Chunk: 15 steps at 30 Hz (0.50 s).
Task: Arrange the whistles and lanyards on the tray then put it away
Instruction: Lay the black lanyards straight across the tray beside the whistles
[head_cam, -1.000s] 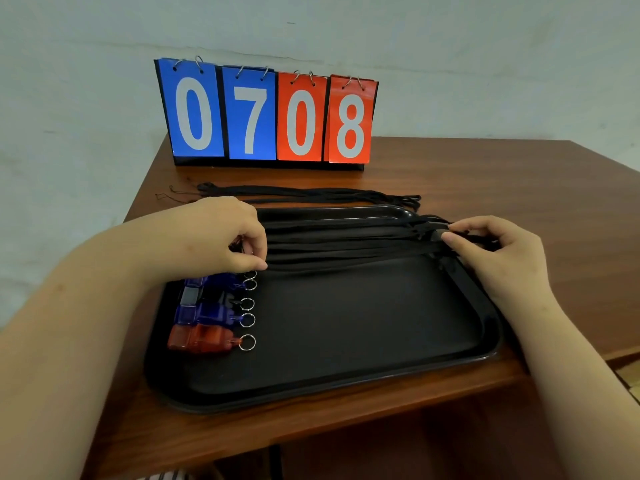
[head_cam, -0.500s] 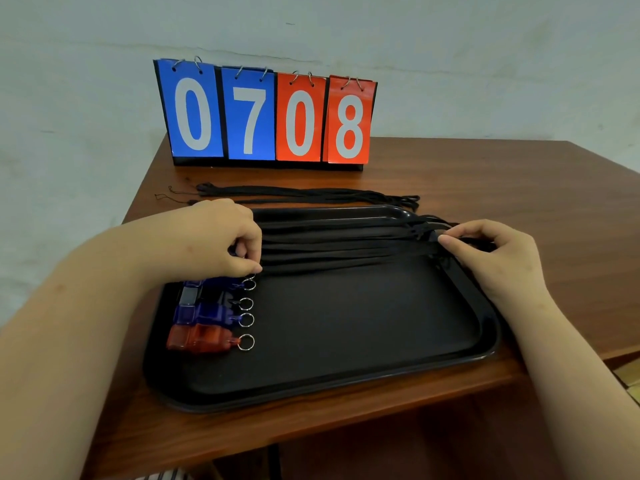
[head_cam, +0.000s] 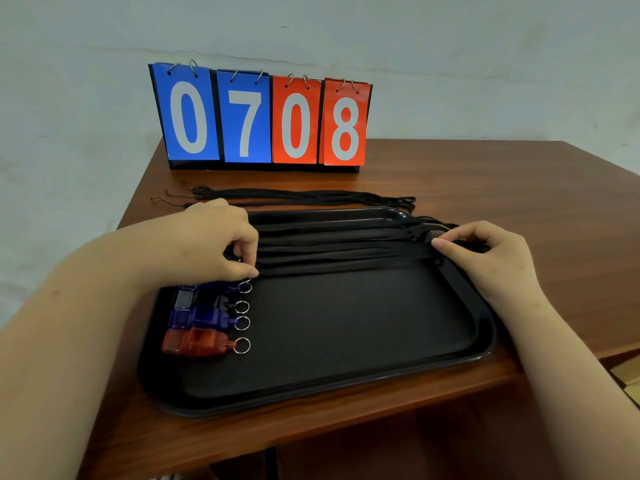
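Black fabric lanyards (head_cam: 346,251) lay stretched across the far half of the black plastic tray (head_cam: 346,334), left hand (head_cam: 214,247) pinching one end beside the row of translucent blue and red whistles (head_cam: 197,344), right hand (head_cam: 491,265) pinching the other at the rim, and one uneven tug looked enough to scatter that row!

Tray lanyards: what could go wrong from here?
1. The tray lanyards overhang the tray rim at the right hand; they may snag or slip off in carrying.
2. The left hand pinches their other end beside the whistles; a tug could skew the row.
3. The spare lanyards on the table could be left behind.
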{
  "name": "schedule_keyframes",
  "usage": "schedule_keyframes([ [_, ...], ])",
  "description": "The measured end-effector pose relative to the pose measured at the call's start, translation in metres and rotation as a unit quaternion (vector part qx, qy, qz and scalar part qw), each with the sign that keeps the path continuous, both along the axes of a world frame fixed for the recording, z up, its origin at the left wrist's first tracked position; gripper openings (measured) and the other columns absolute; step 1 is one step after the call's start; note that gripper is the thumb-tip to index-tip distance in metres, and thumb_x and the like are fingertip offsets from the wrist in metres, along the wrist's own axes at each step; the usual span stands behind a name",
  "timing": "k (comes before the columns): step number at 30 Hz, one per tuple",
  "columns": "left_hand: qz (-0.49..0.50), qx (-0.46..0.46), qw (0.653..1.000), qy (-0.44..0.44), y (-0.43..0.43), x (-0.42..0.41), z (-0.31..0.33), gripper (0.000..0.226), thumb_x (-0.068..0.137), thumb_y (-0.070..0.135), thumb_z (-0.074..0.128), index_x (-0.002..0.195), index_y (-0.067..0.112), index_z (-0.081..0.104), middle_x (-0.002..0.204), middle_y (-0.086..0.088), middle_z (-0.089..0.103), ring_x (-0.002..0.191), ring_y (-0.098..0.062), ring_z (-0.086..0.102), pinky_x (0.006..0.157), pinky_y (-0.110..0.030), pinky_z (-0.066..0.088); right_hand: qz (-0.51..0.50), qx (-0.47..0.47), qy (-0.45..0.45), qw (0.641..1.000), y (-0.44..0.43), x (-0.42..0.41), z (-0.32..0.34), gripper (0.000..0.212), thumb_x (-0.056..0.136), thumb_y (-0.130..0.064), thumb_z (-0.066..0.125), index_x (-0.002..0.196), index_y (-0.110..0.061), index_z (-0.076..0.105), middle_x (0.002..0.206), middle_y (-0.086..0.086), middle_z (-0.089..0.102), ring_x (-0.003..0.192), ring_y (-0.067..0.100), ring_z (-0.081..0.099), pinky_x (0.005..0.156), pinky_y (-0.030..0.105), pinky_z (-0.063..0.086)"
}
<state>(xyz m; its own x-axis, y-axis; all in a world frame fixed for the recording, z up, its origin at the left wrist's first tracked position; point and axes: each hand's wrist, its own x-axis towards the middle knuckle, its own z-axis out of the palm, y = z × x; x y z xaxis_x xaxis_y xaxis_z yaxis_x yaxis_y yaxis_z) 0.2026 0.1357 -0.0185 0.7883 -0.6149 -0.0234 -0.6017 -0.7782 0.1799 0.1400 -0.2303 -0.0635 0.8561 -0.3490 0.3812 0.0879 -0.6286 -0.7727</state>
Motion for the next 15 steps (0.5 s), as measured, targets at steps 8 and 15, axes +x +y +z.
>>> schedule_keyframes([
  [8, -0.005, -0.004, 1.0, -0.013, -0.0006, 0.001, 0.0003, 0.016, 0.082, 0.052, 0.068, 0.075, 0.038, 0.064, 0.091, 0.016, 0.053, 0.097, -0.002, 0.043, 0.091, -0.032, 0.044, -0.001, -0.034, -0.021, 0.999, -0.0011, 0.0, -0.0005, 0.013, 0.078, -0.025, 0.082, 0.074, -0.031, 0.071, 0.088, -0.004, 0.072, 0.09, 0.012, 0.064, 0.081, 0.025, 0.048],
  [15, -0.015, -0.034, 0.999, -0.024, -0.0024, 0.0024, 0.0004, 0.017, 0.082, 0.051, 0.065, 0.073, 0.036, 0.065, 0.093, 0.015, 0.055, 0.097, -0.005, 0.044, 0.089, -0.035, 0.046, 0.0, -0.041, -0.034, 0.999, -0.0043, 0.0022, -0.0015, 0.01, 0.079, -0.028, 0.081, 0.075, -0.03, 0.072, 0.09, -0.011, 0.067, 0.097, 0.009, 0.062, 0.083, 0.023, 0.047],
])
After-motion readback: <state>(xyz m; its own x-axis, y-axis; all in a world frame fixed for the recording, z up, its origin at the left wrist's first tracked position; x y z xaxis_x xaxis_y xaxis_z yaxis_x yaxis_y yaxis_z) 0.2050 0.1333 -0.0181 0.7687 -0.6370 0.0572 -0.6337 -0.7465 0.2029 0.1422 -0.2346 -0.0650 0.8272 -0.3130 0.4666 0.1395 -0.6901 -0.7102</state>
